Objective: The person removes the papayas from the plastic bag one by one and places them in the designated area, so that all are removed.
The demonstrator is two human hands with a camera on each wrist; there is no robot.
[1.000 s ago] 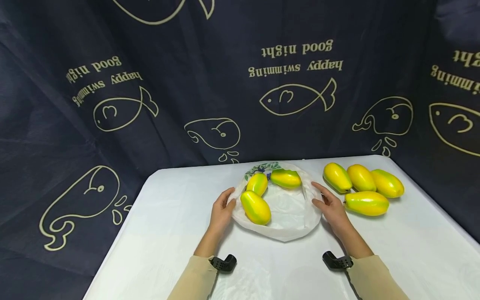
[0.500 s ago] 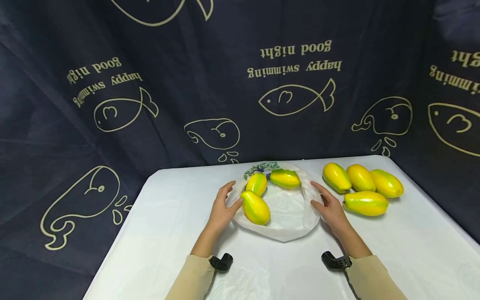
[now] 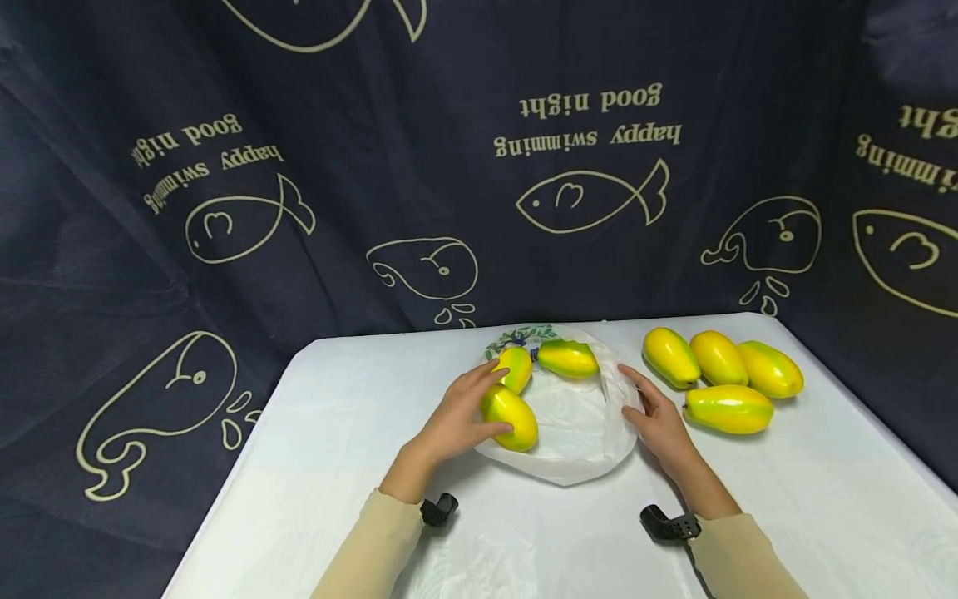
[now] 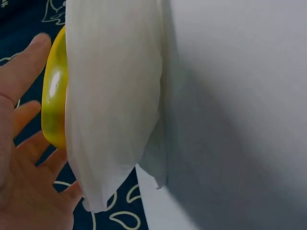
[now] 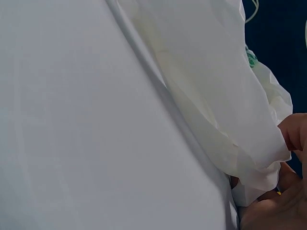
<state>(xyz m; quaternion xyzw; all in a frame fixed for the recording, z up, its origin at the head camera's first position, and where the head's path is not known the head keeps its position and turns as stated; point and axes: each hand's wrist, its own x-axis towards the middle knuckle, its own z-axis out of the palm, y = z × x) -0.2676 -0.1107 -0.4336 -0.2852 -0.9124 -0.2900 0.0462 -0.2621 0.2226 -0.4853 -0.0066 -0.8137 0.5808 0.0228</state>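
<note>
L hand (image 3: 458,418) moved in from the white bag (image 3: 565,472) rim since last frame, now round the nearest fruit (image 3: 515,414) inside, fingers wide, can't tell if touching. R hand (image 3: 662,423) pinches bag edge. 2 other fruits (image 3: 566,359) in there w/ it, 4 more (image 3: 729,409) on worktop (image 3: 337,457).

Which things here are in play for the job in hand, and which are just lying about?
In play:
white leaf-printed plastic bag, held by the right hand
three yellow-green oval fruits inside it
left hand, fingers spread at two fruits

Lying about:
four loose yellow-green oval fruits, untouched; possibly relevant
white-covered table
dark-blue fish-print cloth
</note>
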